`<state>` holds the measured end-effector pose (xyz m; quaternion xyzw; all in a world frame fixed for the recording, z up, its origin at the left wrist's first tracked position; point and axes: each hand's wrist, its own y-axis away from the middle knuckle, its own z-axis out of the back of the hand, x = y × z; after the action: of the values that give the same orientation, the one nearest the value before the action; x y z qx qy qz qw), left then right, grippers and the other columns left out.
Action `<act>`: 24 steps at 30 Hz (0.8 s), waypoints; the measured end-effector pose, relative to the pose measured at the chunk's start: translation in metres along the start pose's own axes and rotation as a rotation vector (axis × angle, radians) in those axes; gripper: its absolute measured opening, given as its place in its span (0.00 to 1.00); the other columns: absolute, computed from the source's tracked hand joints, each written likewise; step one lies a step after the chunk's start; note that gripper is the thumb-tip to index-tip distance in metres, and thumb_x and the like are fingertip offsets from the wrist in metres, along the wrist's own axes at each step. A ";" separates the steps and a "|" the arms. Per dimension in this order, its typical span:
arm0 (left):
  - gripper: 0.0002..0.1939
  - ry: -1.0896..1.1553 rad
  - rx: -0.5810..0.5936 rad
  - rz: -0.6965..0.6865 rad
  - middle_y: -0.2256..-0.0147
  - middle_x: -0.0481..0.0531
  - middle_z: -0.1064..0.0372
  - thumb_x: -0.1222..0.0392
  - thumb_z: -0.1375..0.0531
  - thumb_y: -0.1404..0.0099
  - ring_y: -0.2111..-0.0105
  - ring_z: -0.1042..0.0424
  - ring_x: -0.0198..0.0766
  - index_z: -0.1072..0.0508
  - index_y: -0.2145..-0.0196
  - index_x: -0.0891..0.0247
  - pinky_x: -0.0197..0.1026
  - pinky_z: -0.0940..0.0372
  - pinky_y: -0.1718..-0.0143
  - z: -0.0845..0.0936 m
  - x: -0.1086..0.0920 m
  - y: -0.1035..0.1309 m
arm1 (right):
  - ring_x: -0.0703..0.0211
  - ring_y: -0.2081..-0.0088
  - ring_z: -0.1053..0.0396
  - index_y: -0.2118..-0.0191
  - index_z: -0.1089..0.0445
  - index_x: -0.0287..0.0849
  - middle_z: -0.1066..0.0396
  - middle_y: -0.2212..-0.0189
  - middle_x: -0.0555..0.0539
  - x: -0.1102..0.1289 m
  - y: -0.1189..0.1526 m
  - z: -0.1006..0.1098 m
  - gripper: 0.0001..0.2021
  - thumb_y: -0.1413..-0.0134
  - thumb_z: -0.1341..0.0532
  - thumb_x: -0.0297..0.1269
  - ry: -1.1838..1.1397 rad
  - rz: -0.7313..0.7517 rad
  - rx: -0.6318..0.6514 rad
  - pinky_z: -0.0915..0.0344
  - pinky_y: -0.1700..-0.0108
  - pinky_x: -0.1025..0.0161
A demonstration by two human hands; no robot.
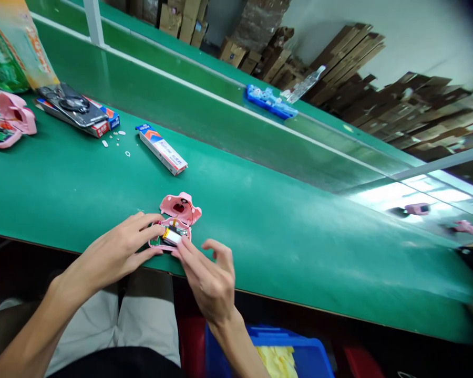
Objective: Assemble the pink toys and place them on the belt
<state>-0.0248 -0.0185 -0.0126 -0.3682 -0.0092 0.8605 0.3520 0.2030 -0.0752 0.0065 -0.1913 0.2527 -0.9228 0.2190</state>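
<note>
At the near edge of the green surface [260, 220], the left hand [116, 252] pinches the open pink toy shell [169, 237] with closed fingers, steadying it. The right hand [208, 275] has loose, spread fingers touching the small battery [172, 236] inside. The shell's pink face half [180, 207] lies just behind. Farther off lie a glue box [161, 149] and a phone [71, 104].

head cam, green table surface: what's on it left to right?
Pink shell parts → black phone on flat boxes → white-and-orange box → left hand steadying the opened pink toy → right hand at its edge → blue tray on the far side → pink piece at far right.
</note>
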 end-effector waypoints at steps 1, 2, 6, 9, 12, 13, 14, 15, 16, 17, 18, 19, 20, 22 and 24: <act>0.14 0.001 0.002 0.004 0.42 0.55 0.32 0.54 0.46 0.25 0.43 0.31 0.46 0.30 0.45 0.54 0.51 0.36 0.39 0.000 -0.001 0.000 | 0.52 0.64 0.25 0.54 0.22 0.53 0.19 0.60 0.51 -0.008 -0.008 0.007 0.13 0.35 0.41 0.28 -0.017 -0.048 -0.058 0.30 0.63 0.53; 0.14 -0.008 0.001 0.007 0.42 0.55 0.32 0.54 0.46 0.25 0.44 0.31 0.46 0.30 0.45 0.54 0.51 0.35 0.40 -0.001 -0.001 -0.001 | 0.53 0.66 0.25 0.59 0.21 0.50 0.19 0.63 0.49 -0.017 -0.023 0.014 0.10 0.34 0.41 0.33 -0.026 -0.127 -0.085 0.31 0.64 0.55; 0.13 -0.124 -0.018 -0.011 0.41 0.55 0.33 0.56 0.45 0.25 0.44 0.31 0.48 0.28 0.46 0.52 0.57 0.37 0.39 -0.004 -0.007 -0.001 | 0.55 0.74 0.29 0.76 0.24 0.41 0.24 0.76 0.43 -0.042 -0.126 0.014 0.28 0.34 0.45 0.56 0.001 -0.494 0.548 0.34 0.67 0.57; 0.15 -0.217 -0.021 -0.014 0.39 0.56 0.35 0.57 0.45 0.26 0.43 0.32 0.51 0.30 0.44 0.53 0.62 0.38 0.39 -0.006 -0.010 -0.001 | 0.55 0.75 0.30 0.78 0.26 0.40 0.27 0.79 0.43 -0.036 -0.198 -0.009 0.28 0.46 0.36 0.63 0.082 -0.513 1.202 0.33 0.66 0.57; 0.14 -0.227 -0.022 0.006 0.40 0.58 0.34 0.59 0.44 0.26 0.43 0.33 0.52 0.29 0.45 0.54 0.62 0.36 0.41 -0.004 -0.012 -0.002 | 0.58 0.77 0.33 0.76 0.25 0.40 0.28 0.78 0.45 -0.020 -0.227 -0.025 0.26 0.53 0.31 0.62 0.110 -0.532 1.306 0.34 0.69 0.57; 0.13 -0.189 -0.031 0.017 0.41 0.58 0.33 0.59 0.43 0.27 0.42 0.33 0.52 0.28 0.47 0.55 0.61 0.36 0.41 -0.003 -0.012 -0.002 | 0.59 0.78 0.34 0.76 0.26 0.39 0.28 0.78 0.46 -0.015 -0.229 -0.026 0.25 0.54 0.30 0.60 0.111 -0.526 1.313 0.34 0.69 0.57; 0.12 -0.128 -0.048 0.032 0.41 0.57 0.32 0.58 0.42 0.27 0.41 0.34 0.52 0.28 0.48 0.55 0.60 0.36 0.41 -0.001 -0.012 -0.001 | 0.60 0.78 0.35 0.76 0.26 0.39 0.29 0.79 0.47 -0.011 -0.228 -0.024 0.24 0.55 0.28 0.59 0.109 -0.511 1.315 0.35 0.70 0.58; 0.12 -0.045 -0.072 0.050 0.42 0.57 0.32 0.57 0.41 0.28 0.40 0.35 0.52 0.28 0.48 0.55 0.59 0.37 0.40 0.002 -0.012 -0.001 | 0.60 0.78 0.35 0.77 0.26 0.38 0.30 0.79 0.48 -0.009 -0.226 -0.019 0.23 0.57 0.27 0.56 0.100 -0.486 1.310 0.36 0.70 0.59; 0.13 0.051 -0.098 0.069 0.42 0.57 0.31 0.55 0.39 0.30 0.38 0.36 0.51 0.28 0.49 0.55 0.58 0.38 0.38 0.004 -0.011 -0.001 | 0.60 0.78 0.36 0.78 0.27 0.38 0.31 0.80 0.49 -0.007 -0.224 -0.013 0.22 0.58 0.26 0.54 0.082 -0.454 1.296 0.37 0.71 0.60; 0.14 0.152 -0.133 0.086 0.42 0.57 0.31 0.54 0.37 0.31 0.38 0.36 0.51 0.28 0.49 0.56 0.57 0.39 0.37 0.005 -0.011 0.000 | 0.61 0.78 0.36 0.78 0.27 0.38 0.32 0.81 0.49 -0.007 -0.222 -0.004 0.22 0.58 0.25 0.53 0.056 -0.419 1.275 0.38 0.71 0.61; 0.16 0.254 -0.180 0.100 0.43 0.57 0.30 0.52 0.35 0.33 0.38 0.35 0.50 0.28 0.49 0.56 0.55 0.39 0.37 0.007 -0.010 0.000 | 0.62 0.77 0.36 0.79 0.27 0.39 0.32 0.81 0.50 -0.006 -0.221 0.007 0.21 0.56 0.26 0.53 0.022 -0.382 1.251 0.38 0.71 0.62; 0.18 0.353 -0.242 0.108 0.44 0.57 0.29 0.51 0.35 0.33 0.39 0.33 0.50 0.28 0.49 0.56 0.53 0.38 0.37 0.007 -0.010 0.000 | 0.63 0.77 0.37 0.79 0.27 0.39 0.32 0.81 0.50 -0.005 -0.220 0.018 0.21 0.53 0.27 0.53 -0.020 -0.342 1.216 0.39 0.71 0.63; 0.18 0.448 -0.317 0.111 0.46 0.57 0.28 0.50 0.35 0.33 0.41 0.31 0.49 0.29 0.48 0.56 0.51 0.36 0.39 0.007 -0.011 -0.001 | 0.63 0.77 0.37 0.78 0.27 0.40 0.31 0.80 0.51 -0.004 -0.219 0.029 0.20 0.50 0.29 0.52 -0.065 -0.301 1.163 0.40 0.71 0.63; 0.19 0.620 -0.509 0.107 0.47 0.57 0.28 0.46 0.37 0.32 0.45 0.28 0.47 0.30 0.48 0.56 0.46 0.32 0.43 0.004 -0.014 -0.006 | 0.63 0.76 0.36 0.76 0.26 0.40 0.29 0.79 0.51 0.001 -0.216 0.051 0.19 0.44 0.32 0.50 -0.143 -0.220 1.008 0.41 0.72 0.64; 0.19 0.779 -0.702 0.105 0.49 0.55 0.28 0.42 0.41 0.30 0.48 0.26 0.44 0.31 0.48 0.55 0.43 0.29 0.47 0.000 -0.020 -0.014 | 0.63 0.75 0.35 0.73 0.25 0.41 0.27 0.77 0.51 0.009 -0.210 0.069 0.16 0.42 0.34 0.47 -0.221 -0.142 0.827 0.43 0.72 0.63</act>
<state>-0.0070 -0.0202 0.0039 -0.7564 -0.1471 0.6215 0.1412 0.1633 0.0571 0.1798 -0.2020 -0.1769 -0.9332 0.2388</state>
